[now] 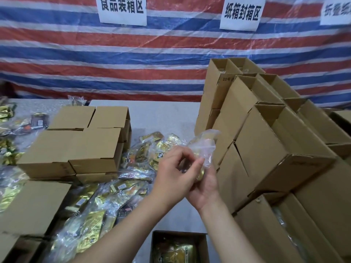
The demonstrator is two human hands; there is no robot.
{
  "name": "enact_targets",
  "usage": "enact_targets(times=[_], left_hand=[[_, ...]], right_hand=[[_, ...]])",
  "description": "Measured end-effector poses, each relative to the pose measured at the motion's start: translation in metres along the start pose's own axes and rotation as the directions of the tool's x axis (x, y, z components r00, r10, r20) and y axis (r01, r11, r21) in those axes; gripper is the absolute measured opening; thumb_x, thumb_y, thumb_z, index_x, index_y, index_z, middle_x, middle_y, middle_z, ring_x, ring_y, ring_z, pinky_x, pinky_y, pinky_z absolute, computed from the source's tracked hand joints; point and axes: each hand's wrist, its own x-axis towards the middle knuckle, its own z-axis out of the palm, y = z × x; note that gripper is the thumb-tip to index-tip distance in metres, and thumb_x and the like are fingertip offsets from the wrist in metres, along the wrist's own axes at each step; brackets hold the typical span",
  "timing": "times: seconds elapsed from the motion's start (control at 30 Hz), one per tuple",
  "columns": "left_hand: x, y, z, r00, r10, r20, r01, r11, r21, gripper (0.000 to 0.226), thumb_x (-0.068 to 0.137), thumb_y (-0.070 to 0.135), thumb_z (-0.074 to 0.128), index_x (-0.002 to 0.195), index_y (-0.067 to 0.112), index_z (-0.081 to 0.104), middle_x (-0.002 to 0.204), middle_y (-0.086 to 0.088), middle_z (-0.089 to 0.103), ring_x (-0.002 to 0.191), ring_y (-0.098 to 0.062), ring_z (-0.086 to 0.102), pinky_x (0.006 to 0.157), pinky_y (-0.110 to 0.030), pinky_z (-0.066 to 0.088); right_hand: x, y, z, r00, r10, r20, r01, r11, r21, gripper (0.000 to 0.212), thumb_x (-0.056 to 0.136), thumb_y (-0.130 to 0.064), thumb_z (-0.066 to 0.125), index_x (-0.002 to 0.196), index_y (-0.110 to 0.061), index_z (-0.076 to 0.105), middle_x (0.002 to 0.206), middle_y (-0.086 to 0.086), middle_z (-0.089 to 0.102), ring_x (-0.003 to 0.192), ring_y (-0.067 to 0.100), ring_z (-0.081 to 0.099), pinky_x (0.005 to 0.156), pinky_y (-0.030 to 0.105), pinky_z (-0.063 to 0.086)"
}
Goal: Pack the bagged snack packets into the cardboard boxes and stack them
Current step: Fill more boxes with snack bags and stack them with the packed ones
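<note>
A clear bag [204, 147] with gold packets inside is held up above the surface [163, 114] by both hands. The left hand [173, 174] is curled, its fingertips pinching the bag's lower edge; the right hand [204, 184] is cupped under the bag from the right, fingers wrapped round it. The wrists are crossed close together, left in front. Directly below, at the bottom edge, an open box [179, 245] is seen with gold packets already in it. Left of the hands, loose bagged packets [114, 188] are heaped on the surface, some in clear film, some gold foil. Beyond that heap, closed boxes [83, 141] are stacked in a low block, with another closed box [32, 207] nearer at lower left. More packets [11, 130] are scattered at far left. To the right, a tall stack of open-topped boxes [266, 141] is seen, upper ones tilted, contents mostly not readable. Behind everything a red, white and blue striped tarp [95, 59] is hung, with white paper signs [121, 9] fixed along its top.
</note>
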Motion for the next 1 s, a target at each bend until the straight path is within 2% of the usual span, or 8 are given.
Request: enact_targets(times=[0.17, 0.27, 0.37, 0.47, 0.53, 0.63, 0.73, 1.0], left_hand=[[-0.003, -0.01, -0.01, 0.976, 0.183, 0.119, -0.204, 0.958, 0.203, 0.008, 0.087, 0.015, 0.069, 0.087, 0.007, 0.07, 0.092, 0.004, 0.069, 0.091, -0.004, 0.061, 0.086, -0.014, 0.046], [-0.014, -0.026, -0.029, 0.981, 0.068, 0.181, -0.107, 0.97, 0.218, 0.021, 0.093, 0.03, 0.059, 0.096, 0.014, 0.071, 0.101, 0.013, 0.067, 0.1, 0.002, 0.06, 0.091, -0.01, 0.042], [-0.04, -0.065, -0.055, 0.933, -0.189, 0.307, 0.06, 0.921, 0.386, 0.023, 0.099, 0.038, 0.053, 0.11, 0.025, 0.067, 0.107, 0.022, 0.062, 0.104, 0.007, 0.056, 0.093, -0.02, 0.046], [-0.078, -0.108, -0.071, 0.785, -0.388, 0.482, 0.048, 0.815, 0.578, 0.04, 0.101, 0.049, 0.046, 0.135, 0.029, 0.053, 0.132, 0.019, 0.053, 0.119, 0.009, 0.044, 0.103, -0.011, 0.031], [-0.101, -0.133, -0.072, 0.684, -0.472, 0.555, 0.033, 0.781, 0.624, 0.05, 0.102, 0.051, 0.041, 0.147, 0.027, 0.042, 0.149, 0.012, 0.043, 0.135, -0.001, 0.037, 0.107, -0.011, 0.02], [-0.124, -0.154, -0.066, 0.592, -0.566, 0.574, 0.053, 0.738, 0.673, 0.049, 0.105, 0.047, 0.035, 0.147, 0.023, 0.041, 0.151, 0.006, 0.044, 0.137, -0.012, 0.041, 0.111, -0.02, 0.027], [-0.136, -0.166, -0.061, 0.562, -0.624, 0.543, 0.153, 0.723, 0.673, 0.036, 0.106, 0.044, 0.031, 0.124, 0.023, 0.055, 0.122, -0.002, 0.064, 0.114, -0.021, 0.058, 0.093, -0.029, 0.042], [-0.143, -0.176, -0.061, 0.636, -0.638, 0.434, 0.316, 0.729, 0.608, 0.027, 0.105, 0.044, 0.038, 0.109, 0.027, 0.058, 0.105, 0.003, 0.069, 0.097, -0.016, 0.063, 0.08, -0.03, 0.045]], right_hand=[[-0.001, -0.013, -0.004, 0.973, -0.23, -0.031, 0.212, 0.935, -0.285, 0.053, 0.085, -0.048, 0.063, 0.124, -0.012, 0.059, 0.104, 0.01, 0.066, 0.09, 0.023, 0.065, 0.081, 0.037, 0.053], [-0.009, -0.03, -0.017, 0.936, -0.353, 0.015, 0.311, 0.804, -0.508, 0.046, 0.078, -0.04, 0.071, 0.119, -0.021, 0.064, 0.108, 0.006, 0.067, 0.095, 0.023, 0.064, 0.085, 0.043, 0.051], [-0.022, -0.046, -0.033, 0.923, -0.36, 0.137, 0.334, 0.569, -0.751, 0.054, 0.073, -0.051, 0.082, 0.119, -0.035, 0.06, 0.111, -0.012, 0.072, 0.106, 0.012, 0.067, 0.094, 0.037, 0.052], [-0.032, -0.05, -0.047, 0.948, -0.242, 0.206, 0.273, 0.287, -0.918, 0.08, 0.053, -0.081, 0.075, 0.125, -0.068, 0.041, 0.119, -0.033, 0.062, 0.109, -0.007, 0.061, 0.083, 0.012, 0.05], [-0.034, -0.042, -0.057, 0.959, -0.219, 0.182, 0.193, 0.029, -0.981, 0.09, 0.052, -0.085, 0.071, 0.131, -0.072, 0.029, 0.126, -0.03, 0.053, 0.11, -0.003, 0.058, 0.085, 0.017, 0.049], [-0.036, -0.018, -0.076, 0.946, -0.179, 0.268, 0.206, -0.305, -0.93, 0.101, 0.057, -0.087, 0.06, 0.144, -0.062, 0.015, 0.121, -0.021, 0.039, 0.109, 0.001, 0.046, 0.095, 0.025, 0.043], [-0.041, 0.007, -0.097, 0.925, -0.091, 0.368, 0.261, -0.551, -0.792, 0.103, 0.063, -0.081, 0.058, 0.15, -0.05, 0.014, 0.115, -0.01, 0.042, 0.103, 0.003, 0.037, 0.097, 0.031, 0.04], [-0.058, 0.045, -0.136, 0.926, 0.19, 0.328, 0.363, -0.692, -0.624, 0.098, 0.065, -0.079, 0.06, 0.149, -0.033, 0.036, 0.11, -0.004, 0.058, 0.096, 0.016, 0.062, 0.083, 0.032, 0.053]])
